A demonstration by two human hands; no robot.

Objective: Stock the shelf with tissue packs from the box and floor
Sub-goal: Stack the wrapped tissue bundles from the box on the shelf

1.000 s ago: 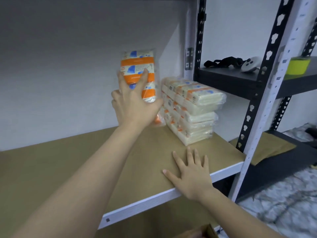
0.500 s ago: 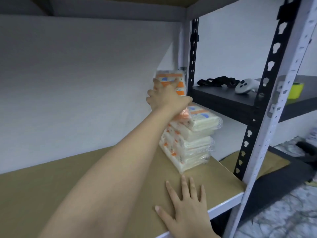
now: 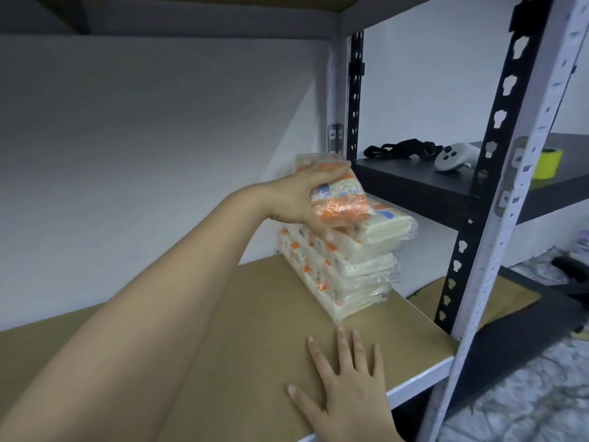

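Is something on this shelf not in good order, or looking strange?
Nothing is damaged or spilled. The stack of tissue packs is slightly uneven: its top packs jut out to the right past the lower ones. The left hand grips a tilted tissue pack above it.

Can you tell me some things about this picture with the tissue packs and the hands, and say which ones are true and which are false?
1. The left hand grips a tissue pack. True.
2. The right hand holds a tissue pack too. False: it rests flat on the brown shelf board, holding nothing.
3. A stack of tissue packs sits on the shelf board near the back right corner. True.
4. The held pack is far from the stack. False: it is right above the top of the stack.
5. A white game controller lies on the dark shelf to the right. True.
6. The roll of tape is red. False: it is yellow-green.
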